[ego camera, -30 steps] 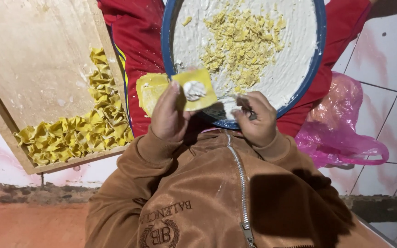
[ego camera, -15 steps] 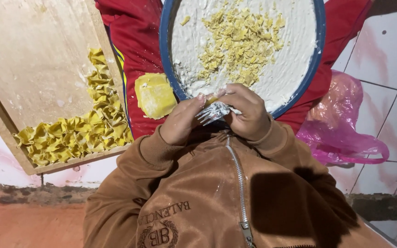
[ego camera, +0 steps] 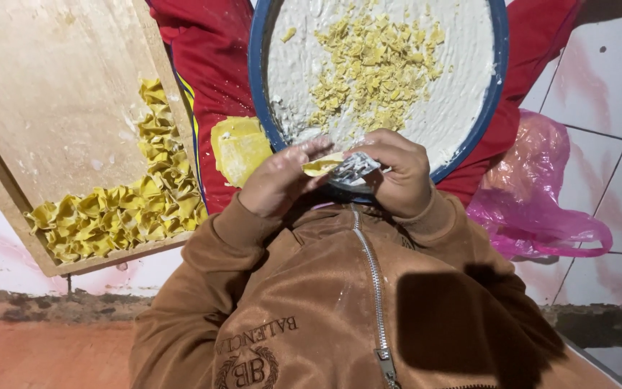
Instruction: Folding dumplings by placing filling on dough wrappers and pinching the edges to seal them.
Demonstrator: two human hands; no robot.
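- Left hand [ego camera: 280, 184] curled shut around one end of a yellow dumpling wrapper [ego camera: 320, 167], fingertips dusted with flour.
- Right hand [ego camera: 396, 173] closed too, pinching the other end of the same wrapper, with a pale grey dab of filling [ego camera: 354, 168] showing between the fingers.
- Wrapper folded and held between both hands, just below the near rim of a round blue-rimmed tray [ego camera: 496, 79], above the chest of a brown zip jacket [ego camera: 340, 288].
- Tray coated white with flour, a scatter of small yellow dough bits [ego camera: 376, 61] lying across its middle.
- Stack of flat yellow wrappers [ego camera: 239, 148] resting on red cloth [ego camera: 206, 72], just left of the left hand and touching the tray's edge.
- Wooden board [ego camera: 44, 86] tilted at the left, folded yellow dumplings [ego camera: 127, 205] packed along its lower and right edges, remainder bare and floury.
- Crumpled pink plastic bag [ego camera: 534, 209] lying at the right, near the right sleeve, on white tiled floor [ego camera: 613, 108].
- Strip of reddish floor [ego camera: 37, 353] visible at lower left.
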